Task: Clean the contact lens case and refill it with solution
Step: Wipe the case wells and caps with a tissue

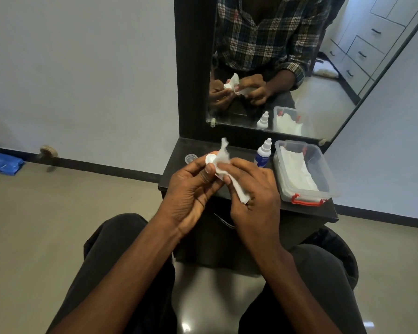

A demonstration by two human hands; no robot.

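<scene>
Holding the white contact lens case (210,159) at frame centre, the left hand (191,189) pinches it while the right hand (253,189) grips a tissue (223,158) pressed against it, the solution bottle (263,154) standing nearer the right hand.

lens case (210,159): mostly hidden from me behind tissue (223,156) and fingers
solution bottle (263,154): label too small for me to read

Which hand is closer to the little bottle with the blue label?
The right hand. It holds the tissue just in front of and left of the bottle. The left hand holds the white lens case farther left, beyond the right hand.
</scene>
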